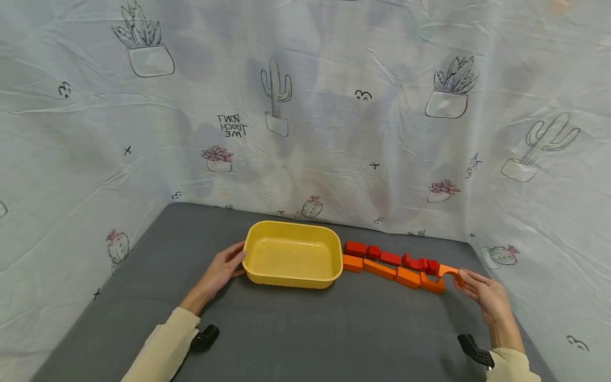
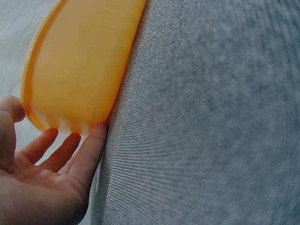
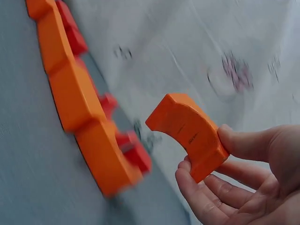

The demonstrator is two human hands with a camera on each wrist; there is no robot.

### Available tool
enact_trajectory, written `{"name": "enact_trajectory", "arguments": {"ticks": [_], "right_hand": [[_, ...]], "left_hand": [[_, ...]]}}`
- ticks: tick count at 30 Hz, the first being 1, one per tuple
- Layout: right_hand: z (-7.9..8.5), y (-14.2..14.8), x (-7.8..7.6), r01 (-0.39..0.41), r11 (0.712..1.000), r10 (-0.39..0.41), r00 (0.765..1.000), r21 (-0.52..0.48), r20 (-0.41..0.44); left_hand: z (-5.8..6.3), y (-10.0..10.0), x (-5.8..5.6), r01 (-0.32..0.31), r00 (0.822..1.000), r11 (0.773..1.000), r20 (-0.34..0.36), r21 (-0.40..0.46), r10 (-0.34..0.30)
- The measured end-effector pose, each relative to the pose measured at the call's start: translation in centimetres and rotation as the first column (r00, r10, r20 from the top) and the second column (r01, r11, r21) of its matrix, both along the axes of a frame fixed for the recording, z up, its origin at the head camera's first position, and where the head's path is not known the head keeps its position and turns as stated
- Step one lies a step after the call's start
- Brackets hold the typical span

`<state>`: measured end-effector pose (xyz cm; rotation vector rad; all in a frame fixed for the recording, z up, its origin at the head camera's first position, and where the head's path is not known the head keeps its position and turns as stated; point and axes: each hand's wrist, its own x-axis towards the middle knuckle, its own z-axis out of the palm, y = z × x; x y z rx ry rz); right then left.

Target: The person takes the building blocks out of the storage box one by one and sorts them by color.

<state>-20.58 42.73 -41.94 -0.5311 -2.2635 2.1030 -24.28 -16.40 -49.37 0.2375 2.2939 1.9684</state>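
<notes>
A yellow plastic tub [image 1: 288,282] with rounded corners stands upright in the middle of the table. My left hand [image 1: 224,269] is at its left end; in the left wrist view the fingertips [image 2: 99,130] touch the outer wall and the thumb lies by the rim. An orange arch-shaped block [image 1: 448,270] is pinched between the thumb and fingers of my right hand [image 1: 489,297], raised off the table in the right wrist view. Beside it runs a row of orange blocks [image 1: 408,277], with a row of red blocks [image 1: 390,259] behind.
The grey table [image 1: 305,334] carries both rows, which stretch rightward from the tub's right end. Behind and at both sides hangs a pale sheet [image 1: 329,143] printed with cacti.
</notes>
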Motion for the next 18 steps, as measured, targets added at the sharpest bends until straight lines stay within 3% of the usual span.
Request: {"name": "enact_trajectory", "arguments": {"ticks": [4, 7, 11, 15, 18], "right_hand": [[-1.2, 2.5, 0.1, 0.022, 0.999, -0.025, 0.997, 0.039, 0.072], [-2.1, 3.9, 0.1, 0.020, 1.000, -0.019, 0.994, -0.008, 0.107], [-3.2, 5.0, -0.1, 0.009, 0.997, 0.000, 0.993, -0.076, 0.119], [-4.2, 4.9, -0.6, -0.005, 1.000, 0.004, 0.990, 0.007, 0.144], [-4.8, 4.6, -0.9, -0.020, 0.995, 0.005, 0.987, 0.093, 0.158]], "left_hand": [[-0.1, 0.0, 0.1, 0.000, 1.000, 1.000, -0.003, -0.003, 0.000], [0.0, 0.0, 0.1, 0.002, 1.000, 1.000, 0.003, 0.014, -0.002], [1.3, 0.0, 0.7, 0.014, 1.000, 0.999, 0.014, 0.031, -0.015], [2.7, 0.1, 1.8, 0.010, 1.000, 1.000, 0.018, 0.021, -0.011], [2.9, 0.2, 2.0, 0.008, 1.000, 1.000, 0.021, 0.012, -0.008]]}}
